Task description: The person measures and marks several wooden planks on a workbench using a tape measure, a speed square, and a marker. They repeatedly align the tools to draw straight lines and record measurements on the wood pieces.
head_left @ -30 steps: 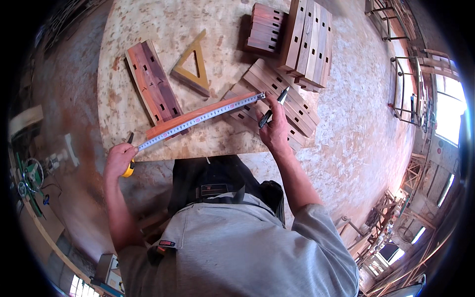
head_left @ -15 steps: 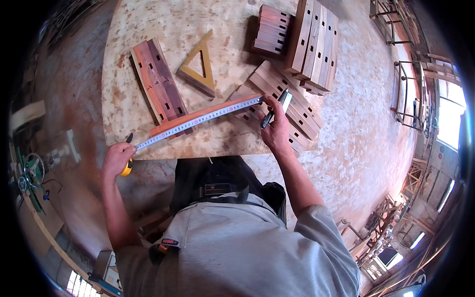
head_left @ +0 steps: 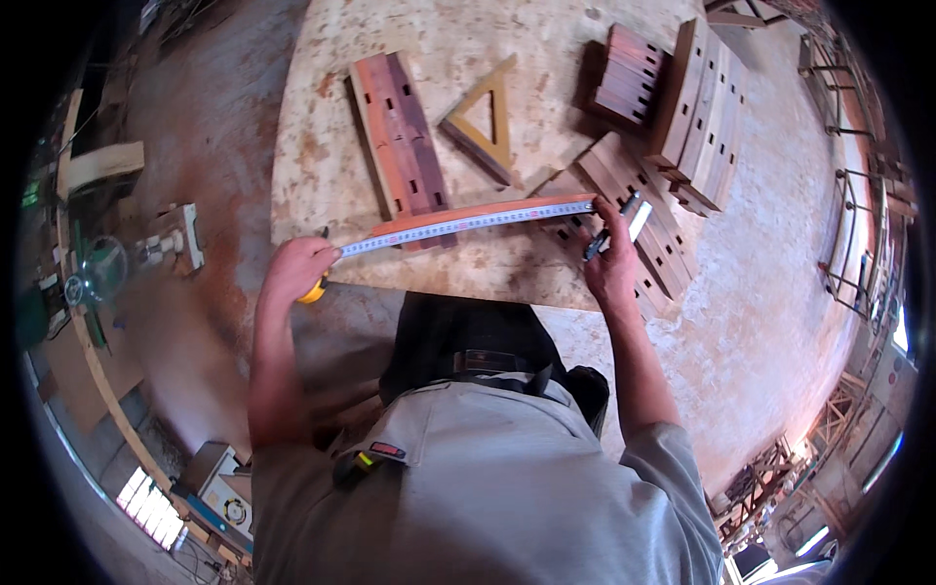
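My left hand [head_left: 299, 268] is closed around a tape measure with a yellow case [head_left: 313, 292], at the left front corner of the plywood-topped table [head_left: 322, 156]. From it the white tape blade [head_left: 458, 226] runs out along a narrow reddish wooden strip [head_left: 507, 210]. My right hand [head_left: 612, 263] grips the far end of blade and strip together. A slim silver-and-black tool [head_left: 639, 220] also sticks out of this hand; its kind is unclear. Beneath the strip's left part lie slotted reddish boards [head_left: 400, 136]. More slotted boards [head_left: 643, 210] lie beside my right hand.
A yellow triangular square [head_left: 494, 127] lies behind the strip. At the back right stand a dark block of slotted pieces [head_left: 629, 78] and a taller stack of slotted boards [head_left: 700, 107]. Metal racks [head_left: 843, 224] line the right side; machinery [head_left: 97, 273] stands left.
The view has swung, so the table and boards sit farther right in the picture. Both hands keep their hold, and the tape stays stretched along the strip.
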Demonstrator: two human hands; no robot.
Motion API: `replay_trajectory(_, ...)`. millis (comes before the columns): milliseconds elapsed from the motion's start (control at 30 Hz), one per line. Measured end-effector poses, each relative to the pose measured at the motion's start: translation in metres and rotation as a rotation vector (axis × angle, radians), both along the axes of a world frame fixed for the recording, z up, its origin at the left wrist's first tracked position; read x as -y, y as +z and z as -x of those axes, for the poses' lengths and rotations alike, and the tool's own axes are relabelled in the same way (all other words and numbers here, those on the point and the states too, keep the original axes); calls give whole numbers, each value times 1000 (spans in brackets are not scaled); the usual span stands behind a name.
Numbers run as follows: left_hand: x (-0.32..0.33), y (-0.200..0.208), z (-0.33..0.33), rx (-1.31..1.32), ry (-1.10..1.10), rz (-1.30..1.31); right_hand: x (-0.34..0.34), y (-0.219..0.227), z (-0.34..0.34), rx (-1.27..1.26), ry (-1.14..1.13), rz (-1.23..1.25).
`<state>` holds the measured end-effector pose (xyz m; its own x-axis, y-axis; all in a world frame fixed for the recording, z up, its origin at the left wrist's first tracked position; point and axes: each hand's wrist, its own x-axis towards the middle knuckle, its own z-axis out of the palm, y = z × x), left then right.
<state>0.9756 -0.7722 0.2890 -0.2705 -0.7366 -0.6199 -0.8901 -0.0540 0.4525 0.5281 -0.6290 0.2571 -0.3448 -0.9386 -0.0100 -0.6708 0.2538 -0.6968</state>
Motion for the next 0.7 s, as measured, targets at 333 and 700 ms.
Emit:
replay_trajectory(333,0,-2,38,28,-5,12,-1,1,-3,19,3,-32)
replay_trajectory(700,7,-11,45,-40,-61,-53,-1,5,-6,-7,11,-25)
